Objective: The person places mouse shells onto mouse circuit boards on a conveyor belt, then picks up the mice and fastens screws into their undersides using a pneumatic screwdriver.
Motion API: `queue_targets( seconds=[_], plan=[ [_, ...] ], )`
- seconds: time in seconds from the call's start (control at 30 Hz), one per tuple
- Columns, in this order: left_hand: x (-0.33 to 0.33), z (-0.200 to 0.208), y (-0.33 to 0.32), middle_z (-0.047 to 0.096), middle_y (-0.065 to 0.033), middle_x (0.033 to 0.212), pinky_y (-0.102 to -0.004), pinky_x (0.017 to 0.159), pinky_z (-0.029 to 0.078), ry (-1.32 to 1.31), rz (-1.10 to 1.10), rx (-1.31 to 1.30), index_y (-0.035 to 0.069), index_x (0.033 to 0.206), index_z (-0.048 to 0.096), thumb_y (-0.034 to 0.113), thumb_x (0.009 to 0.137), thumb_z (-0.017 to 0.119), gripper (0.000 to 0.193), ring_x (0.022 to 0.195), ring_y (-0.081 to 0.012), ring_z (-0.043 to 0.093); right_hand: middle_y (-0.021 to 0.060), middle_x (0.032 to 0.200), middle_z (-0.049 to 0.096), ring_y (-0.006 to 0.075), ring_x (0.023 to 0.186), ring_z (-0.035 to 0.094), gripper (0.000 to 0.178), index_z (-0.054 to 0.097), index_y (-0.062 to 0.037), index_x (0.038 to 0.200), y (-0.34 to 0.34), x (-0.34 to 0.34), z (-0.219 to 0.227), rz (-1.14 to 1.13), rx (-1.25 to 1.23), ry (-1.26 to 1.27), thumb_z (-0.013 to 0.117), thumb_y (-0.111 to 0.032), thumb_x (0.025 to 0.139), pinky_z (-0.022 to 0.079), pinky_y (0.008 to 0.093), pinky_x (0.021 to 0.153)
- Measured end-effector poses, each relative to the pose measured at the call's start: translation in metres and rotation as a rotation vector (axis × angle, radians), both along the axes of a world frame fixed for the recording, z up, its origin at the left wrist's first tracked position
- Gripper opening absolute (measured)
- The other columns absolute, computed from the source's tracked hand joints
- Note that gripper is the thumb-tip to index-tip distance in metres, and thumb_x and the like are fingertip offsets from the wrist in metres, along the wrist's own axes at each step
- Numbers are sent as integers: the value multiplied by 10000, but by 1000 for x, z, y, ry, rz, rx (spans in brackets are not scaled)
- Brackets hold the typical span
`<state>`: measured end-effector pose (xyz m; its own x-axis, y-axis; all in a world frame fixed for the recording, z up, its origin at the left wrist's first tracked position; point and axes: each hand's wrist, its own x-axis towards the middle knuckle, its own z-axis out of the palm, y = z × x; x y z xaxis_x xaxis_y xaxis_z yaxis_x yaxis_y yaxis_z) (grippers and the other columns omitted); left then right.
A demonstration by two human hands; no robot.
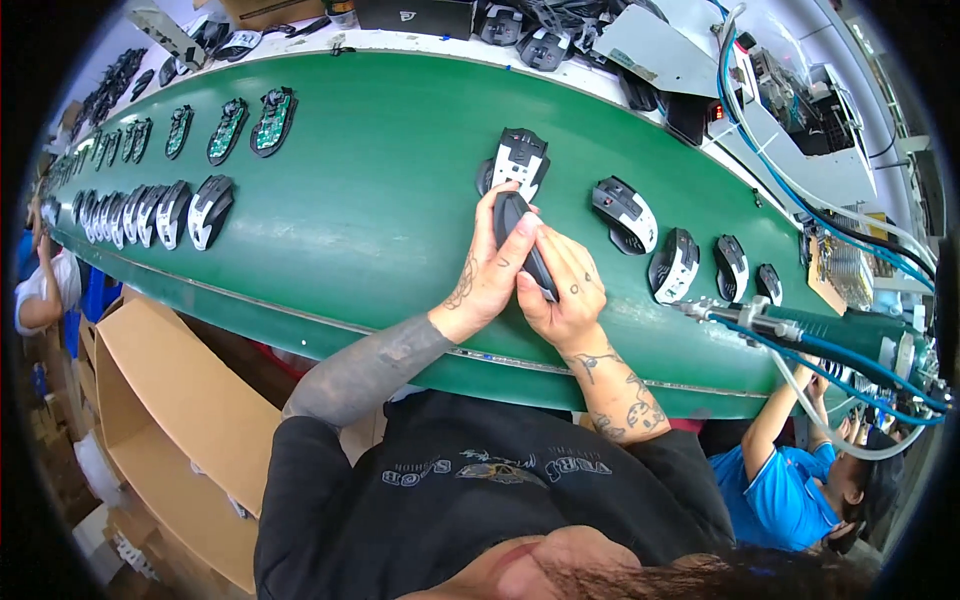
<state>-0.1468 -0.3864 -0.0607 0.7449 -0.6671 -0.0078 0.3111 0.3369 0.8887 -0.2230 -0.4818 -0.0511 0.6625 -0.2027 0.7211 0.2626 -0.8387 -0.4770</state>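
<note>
Both my hands are closed round a dark computer mouse (511,212), held tilted on its side above the green belt. My left hand (487,262) grips its left side, with the fingers reaching up along it. From the right, my right hand (568,283) wraps its lower end, its thumb close to the left one. Just beyond my fingertips, a black-and-white mouse part (522,158) lies on the belt. The palms and fingers hide much of the held mouse.
To the right lie several mice, the nearest a black-and-white mouse (625,214). At left, mouse bases with green circuit boards (272,122) form one row, black-and-white mouse shells (210,212) another. A cardboard box (180,400) stands below the belt (400,130). Air hoses (800,200) and a co-worker (785,490) are at right.
</note>
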Motion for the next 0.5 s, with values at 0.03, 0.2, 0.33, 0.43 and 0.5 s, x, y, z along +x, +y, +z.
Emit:
queue_targets(
  seconds=[0.03,0.2,0.33,0.43,0.5],
  plan=[
    [-1,2,-1,478,-98,1181,-301,944,409,0,-2,30,125,1379,285,342,991,430,468,1077,-159,477,203,1098,641,327,964,643,427,609,69,1098,-2,-1,0,11,-30,-17,705,-183,767,496,376,830],
    [-6,-1,-9,476,-111,1207,-306,947,415,84,-63,40,139,1379,285,376,985,441,486,1086,-173,485,217,1044,651,358,927,648,386,607,78,1089,-9,-8,1,-3,-98,-27,676,-168,799,516,396,806],
    [7,-8,-10,477,-64,1237,-318,950,421,237,-74,-33,158,1414,283,207,930,564,562,1112,-155,486,230,1194,575,364,1064,586,480,556,62,1171,1,-4,3,-17,-41,188,688,-168,772,479,430,894],
    [21,20,8,448,-75,1281,-364,843,502,188,-17,-26,143,1435,273,147,841,581,670,1051,-205,535,212,1198,557,346,1080,567,499,566,-12,1184,33,-49,44,-29,-80,109,719,-186,743,465,431,930],
    [30,27,20,430,-74,1292,-401,771,549,315,-2,-130,142,1442,264,107,814,576,702,1004,-229,560,134,1150,558,292,1025,570,401,568,-64,1127,31,-101,49,137,166,-356,695,-207,774,462,407,923]
  ],
)
